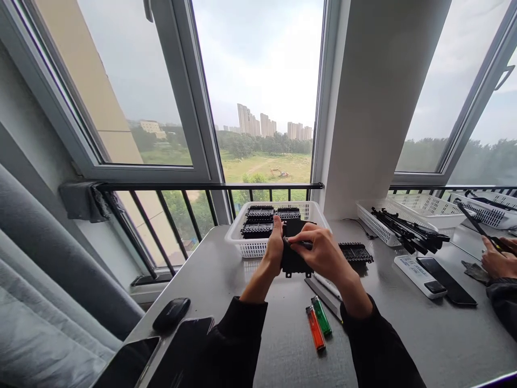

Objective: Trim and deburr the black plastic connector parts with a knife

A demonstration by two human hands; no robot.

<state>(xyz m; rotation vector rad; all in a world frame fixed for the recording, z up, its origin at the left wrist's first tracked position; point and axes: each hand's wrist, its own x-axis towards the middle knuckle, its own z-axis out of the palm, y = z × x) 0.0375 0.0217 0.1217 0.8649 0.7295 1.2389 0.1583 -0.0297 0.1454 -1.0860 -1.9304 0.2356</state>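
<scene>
A flat black plastic part [297,261] with small tabs on its lower edge is held upright above the table. My left hand [275,245] grips its left edge, thumb pointing up. My right hand [319,248] is pinched against the face of the part near my left fingers; what its fingertips hold is too small to make out. Just behind, a white basket [252,249] contains several black ribbed parts [258,213]. Another black ribbed part [355,252] lies on the table right of my right hand.
Orange [315,327] and green [321,317] lighters lie in front, beside a knife-like tool [323,296]. Phones and a black case [172,315] are at the left. A power strip [420,276], a phone, baskets and another person's hand [498,258] are at the right.
</scene>
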